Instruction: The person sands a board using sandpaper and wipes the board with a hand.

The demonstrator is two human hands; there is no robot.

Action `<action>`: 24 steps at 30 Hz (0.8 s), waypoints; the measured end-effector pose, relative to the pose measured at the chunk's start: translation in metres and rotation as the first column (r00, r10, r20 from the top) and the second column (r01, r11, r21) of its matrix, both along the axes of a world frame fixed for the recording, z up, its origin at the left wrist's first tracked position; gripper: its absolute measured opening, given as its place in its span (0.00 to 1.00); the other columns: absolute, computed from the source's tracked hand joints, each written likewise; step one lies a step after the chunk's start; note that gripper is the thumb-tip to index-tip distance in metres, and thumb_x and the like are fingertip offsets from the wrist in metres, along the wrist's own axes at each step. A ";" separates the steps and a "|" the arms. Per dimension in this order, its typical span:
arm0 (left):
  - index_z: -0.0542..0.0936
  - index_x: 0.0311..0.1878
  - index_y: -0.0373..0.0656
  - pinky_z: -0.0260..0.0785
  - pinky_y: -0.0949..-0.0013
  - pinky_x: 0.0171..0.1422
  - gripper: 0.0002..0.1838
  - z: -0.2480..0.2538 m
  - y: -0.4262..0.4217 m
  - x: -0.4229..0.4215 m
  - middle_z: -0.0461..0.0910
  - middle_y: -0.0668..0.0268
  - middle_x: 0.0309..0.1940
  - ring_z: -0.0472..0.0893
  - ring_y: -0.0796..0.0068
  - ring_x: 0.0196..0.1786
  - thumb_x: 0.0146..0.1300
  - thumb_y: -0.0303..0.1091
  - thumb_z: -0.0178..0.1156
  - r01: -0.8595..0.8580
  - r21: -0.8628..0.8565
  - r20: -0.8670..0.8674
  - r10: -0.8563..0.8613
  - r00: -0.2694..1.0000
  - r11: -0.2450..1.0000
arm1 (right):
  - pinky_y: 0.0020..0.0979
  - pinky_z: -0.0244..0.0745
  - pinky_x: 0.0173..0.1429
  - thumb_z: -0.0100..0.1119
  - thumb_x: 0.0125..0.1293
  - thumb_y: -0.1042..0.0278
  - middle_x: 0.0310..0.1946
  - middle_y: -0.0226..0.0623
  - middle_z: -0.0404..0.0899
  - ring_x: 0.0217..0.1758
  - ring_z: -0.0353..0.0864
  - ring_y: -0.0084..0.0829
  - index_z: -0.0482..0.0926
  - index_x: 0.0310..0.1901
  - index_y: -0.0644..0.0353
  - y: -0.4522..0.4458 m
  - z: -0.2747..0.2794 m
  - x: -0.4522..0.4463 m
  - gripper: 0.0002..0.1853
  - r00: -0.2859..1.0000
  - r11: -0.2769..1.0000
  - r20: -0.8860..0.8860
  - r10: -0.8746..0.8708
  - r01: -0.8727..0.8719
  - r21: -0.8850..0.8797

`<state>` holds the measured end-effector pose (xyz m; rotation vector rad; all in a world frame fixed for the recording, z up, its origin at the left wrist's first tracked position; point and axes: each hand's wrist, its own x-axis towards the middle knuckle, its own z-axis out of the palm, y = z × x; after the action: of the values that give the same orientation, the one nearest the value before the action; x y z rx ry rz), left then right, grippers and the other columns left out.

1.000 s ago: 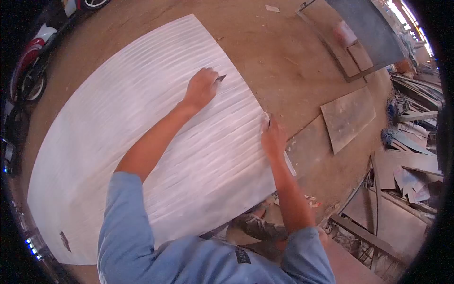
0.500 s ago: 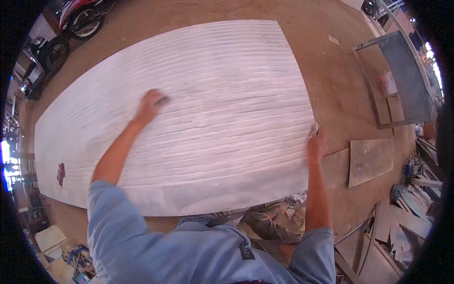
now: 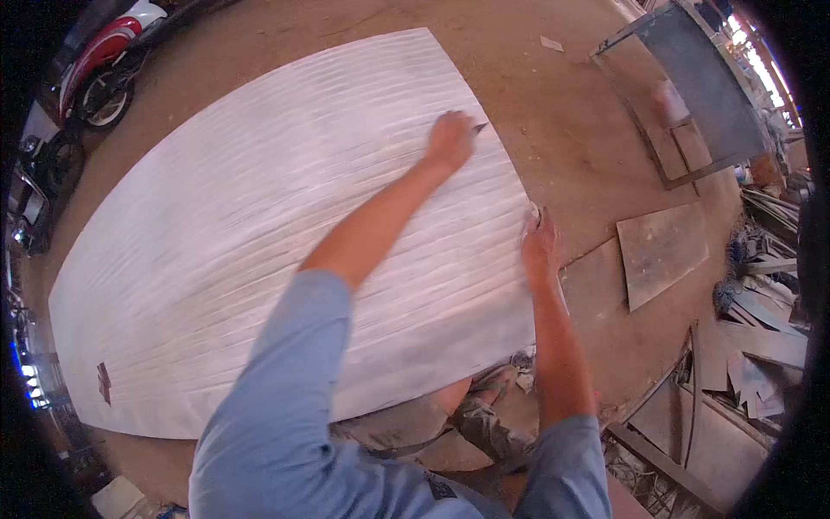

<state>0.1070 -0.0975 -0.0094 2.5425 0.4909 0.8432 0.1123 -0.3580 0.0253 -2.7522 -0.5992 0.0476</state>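
Now the fingers of the left hand (image 3: 451, 143) are clenched around a small dark-tipped hand tool (image 3: 478, 129), between 12 and 1 o'clock in the view, close to the right-hand edge of the white ridged panel (image 3: 216, 216). Half a second ago that fist was out over the middle of the panel, well to the left; it has swept rightward along the ridges, back to the end where it was a second ago. That suggests a repeated stroke running with the ridges, this one near the end of its reach.

At 3 o'clock the right hand (image 3: 541, 246) has stayed at the panel's edge, fingers curled; with whitish material at the tips, I cannot tell whether they grasp the rim or a separate piece. My reading is that this hand steadies things while the left one works.

Beyond the hands, the panel spreads from about 7 o'clock round to 1, with a brown patch (image 3: 104, 383) on it at 8. Farther out, a red-and-white motorbike (image 3: 97, 48) is at 10, a grey framed sheet (image 3: 700, 86) at 2, a flat board (image 3: 663, 255) on the floor (image 3: 575, 164) at 3, and scrap sheets (image 3: 761, 355) between 3 and 4.
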 end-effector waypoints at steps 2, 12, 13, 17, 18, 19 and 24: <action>0.81 0.34 0.40 0.70 0.52 0.50 0.09 0.002 -0.010 0.038 0.78 0.53 0.33 0.77 0.51 0.42 0.59 0.34 0.55 -0.007 -0.003 0.022 0.007 1.000 1.000 | 0.50 0.67 0.60 0.41 0.72 0.48 0.55 0.56 0.74 0.57 0.74 0.55 0.69 0.62 0.63 0.003 0.008 0.002 0.28 0.998 1.000 -0.057 -0.007 0.008 0.024; 0.83 0.40 0.44 0.66 0.55 0.57 0.10 0.017 0.129 -0.412 0.80 0.59 0.37 0.76 0.58 0.47 0.62 0.39 0.59 -0.063 0.194 -0.238 0.110 0.965 0.979 | 0.48 0.67 0.59 0.42 0.71 0.46 0.55 0.51 0.75 0.57 0.73 0.53 0.70 0.61 0.61 -0.002 -0.013 0.007 0.28 0.990 0.966 -0.140 0.025 0.012 0.259; 0.84 0.35 0.44 0.66 0.58 0.57 0.11 0.019 0.147 -0.473 0.81 0.60 0.33 0.77 0.59 0.44 0.60 0.41 0.61 -0.137 0.256 -0.151 0.179 0.972 0.957 | 0.48 0.67 0.59 0.42 0.71 0.46 0.55 0.51 0.75 0.57 0.73 0.53 0.70 0.61 0.61 -0.002 -0.010 0.003 0.28 0.989 0.965 -0.142 0.035 0.003 0.261; 0.84 0.36 0.42 0.70 0.60 0.54 0.07 0.022 0.178 -0.571 0.81 0.62 0.32 0.78 0.62 0.42 0.57 0.33 0.65 -0.341 0.043 -0.282 0.339 0.898 0.939 | 0.51 0.66 0.56 0.41 0.72 0.46 0.51 0.55 0.76 0.55 0.73 0.57 0.72 0.58 0.62 -0.005 -0.032 0.012 0.27 0.996 0.984 0.073 0.054 -0.065 0.167; 0.84 0.36 0.42 0.70 0.60 0.54 0.07 0.017 0.170 -0.543 0.81 0.62 0.32 0.78 0.62 0.42 0.58 0.34 0.65 -0.308 0.077 -0.182 0.317 0.931 0.948 | 0.51 0.66 0.56 0.41 0.72 0.46 0.50 0.56 0.77 0.54 0.73 0.59 0.72 0.57 0.62 -0.007 -0.043 0.020 0.27 0.988 0.984 0.141 0.062 -0.084 0.156; 0.84 0.35 0.42 0.70 0.60 0.54 0.07 0.007 0.153 -0.493 0.81 0.62 0.32 0.78 0.62 0.43 0.59 0.35 0.64 -0.277 0.109 -0.081 0.287 0.955 0.955 | 0.51 0.66 0.56 0.41 0.72 0.46 0.50 0.56 0.77 0.54 0.73 0.59 0.72 0.57 0.62 -0.006 -0.034 0.013 0.27 0.988 0.985 0.143 0.060 -0.082 0.154; 0.81 0.36 0.41 0.67 0.54 0.53 0.08 -0.004 0.071 -0.239 0.77 0.56 0.35 0.75 0.53 0.45 0.59 0.35 0.58 -0.100 0.085 -0.049 0.104 0.993 0.991 | 0.52 0.66 0.56 0.41 0.72 0.47 0.50 0.56 0.77 0.54 0.73 0.58 0.75 0.54 0.62 0.000 -0.002 -0.005 0.26 0.998 0.995 0.066 0.016 -0.022 0.093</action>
<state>-0.1323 -0.0269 -0.0136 2.6398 0.6198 0.8493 0.1073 -0.3578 0.0235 -2.6663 -0.6283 -0.0642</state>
